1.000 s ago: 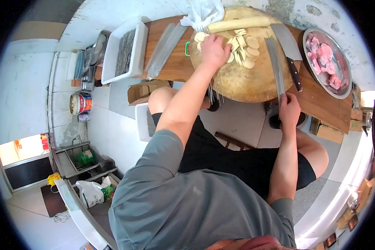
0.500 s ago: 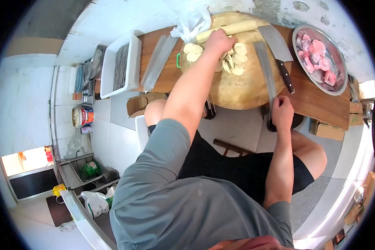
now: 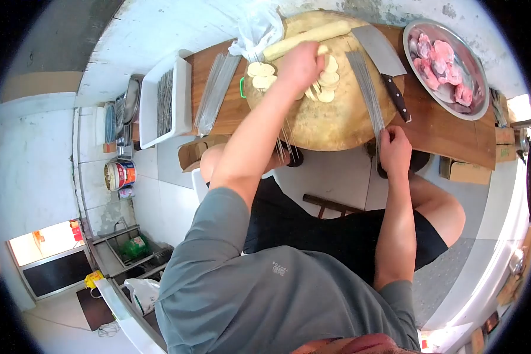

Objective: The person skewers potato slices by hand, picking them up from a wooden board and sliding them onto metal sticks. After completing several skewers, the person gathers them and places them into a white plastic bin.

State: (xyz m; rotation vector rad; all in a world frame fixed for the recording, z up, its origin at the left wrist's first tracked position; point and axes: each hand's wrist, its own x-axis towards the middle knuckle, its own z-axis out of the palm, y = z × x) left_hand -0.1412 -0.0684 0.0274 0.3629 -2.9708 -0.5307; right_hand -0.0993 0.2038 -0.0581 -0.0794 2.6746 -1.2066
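Observation:
My left hand (image 3: 302, 68) is above the round wooden chopping board (image 3: 336, 130), fingers pinched on a pale slice (image 3: 323, 50). Around it lie more thin round pale slices (image 3: 329, 78), with a small group of slices (image 3: 261, 75) to the left. A long pale yellow roll (image 3: 307, 39) lies along the board's far side. My right hand (image 3: 396, 150) is closed at the near end of a bundle of thin metal skewers (image 3: 366, 88), which rests on the board's right part. How many skewers its fingers grip is hidden.
A cleaver (image 3: 383, 59) lies right of the skewers, its handle toward me. Beyond it stands a steel bowl (image 3: 482, 100) with raw pink meat. On the left are bagged skewers (image 3: 215, 94), a white bin (image 3: 183, 100) of skewers and a plastic bag (image 3: 259, 29).
My left hand has lifted slightly off the pile and turned, with a slice now showing at its fingertips. My right hand stays by the skewer ends. The whole view has shifted a little.

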